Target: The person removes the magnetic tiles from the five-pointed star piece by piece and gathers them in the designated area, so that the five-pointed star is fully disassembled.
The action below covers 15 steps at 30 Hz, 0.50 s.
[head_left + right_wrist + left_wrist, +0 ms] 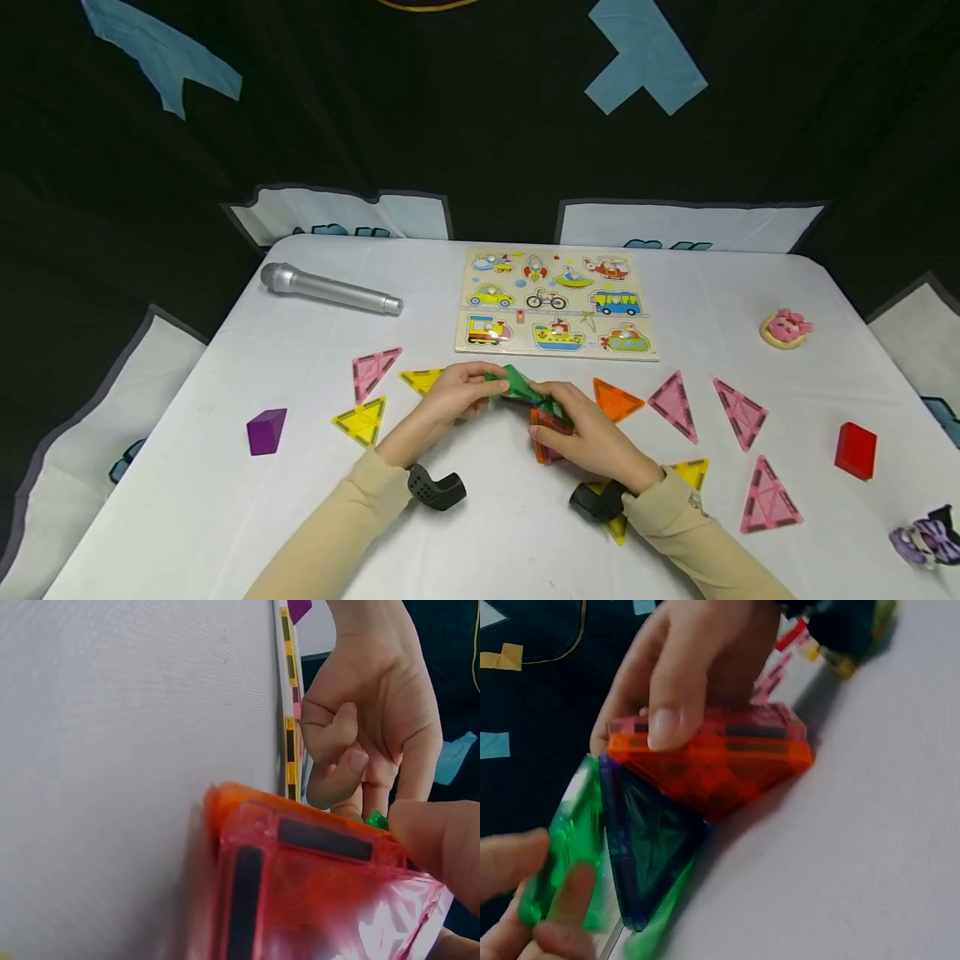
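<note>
Both hands meet at the middle of the white table [225, 517] around a small cluster of see-through magnetic triangle tiles. My left hand [480, 388] pinches a green tile [519, 382] at the cluster's left end; its fingers [551, 900] grip that green tile [570, 840] against a dark blue tile [649, 840]. My right hand [558, 419] grips the cluster from the right, a fingertip [664, 724] pressing on the orange tile [712, 769] backed by a pink tile [757, 720]. In the right wrist view the orange and pink tiles [315, 877] fill the front, with the left hand [375, 720] behind.
Loose triangles lie around: pink [372, 371], yellow [363, 421], orange [617, 400], pink [673, 405], pink [768, 498]. A vehicle puzzle board [555, 304] and silver microphone [330, 290] lie farther back. A purple block [266, 431], red block [856, 450] and pink toy [785, 327] sit at the sides.
</note>
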Tool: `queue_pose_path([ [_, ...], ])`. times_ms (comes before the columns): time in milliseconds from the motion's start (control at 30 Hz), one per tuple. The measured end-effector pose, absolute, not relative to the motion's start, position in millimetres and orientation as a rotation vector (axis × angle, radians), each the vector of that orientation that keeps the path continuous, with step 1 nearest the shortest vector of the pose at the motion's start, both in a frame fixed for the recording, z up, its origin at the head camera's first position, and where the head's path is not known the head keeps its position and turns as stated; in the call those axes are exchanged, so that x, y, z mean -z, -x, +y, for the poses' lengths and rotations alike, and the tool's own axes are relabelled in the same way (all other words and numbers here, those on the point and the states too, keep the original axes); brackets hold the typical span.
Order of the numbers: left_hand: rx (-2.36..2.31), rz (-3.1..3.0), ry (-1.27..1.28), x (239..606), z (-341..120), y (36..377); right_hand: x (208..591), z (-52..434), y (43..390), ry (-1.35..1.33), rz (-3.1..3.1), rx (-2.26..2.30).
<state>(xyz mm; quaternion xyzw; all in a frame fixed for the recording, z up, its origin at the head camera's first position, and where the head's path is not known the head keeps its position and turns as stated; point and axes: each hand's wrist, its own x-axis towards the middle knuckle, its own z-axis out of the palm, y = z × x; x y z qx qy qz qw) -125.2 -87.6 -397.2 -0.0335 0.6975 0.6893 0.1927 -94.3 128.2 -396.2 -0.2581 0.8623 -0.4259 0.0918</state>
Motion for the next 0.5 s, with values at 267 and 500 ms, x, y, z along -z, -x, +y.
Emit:
queue_pose_path([
  [267, -1.951, 1.974, 0.064, 387, -110, 113, 396, 129, 93, 0.743, 2.579, 1.263],
  [500, -1.476, 2.166, -0.318, 378, -153, 77, 396, 129, 94, 0.749, 2.558, 1.267],
])
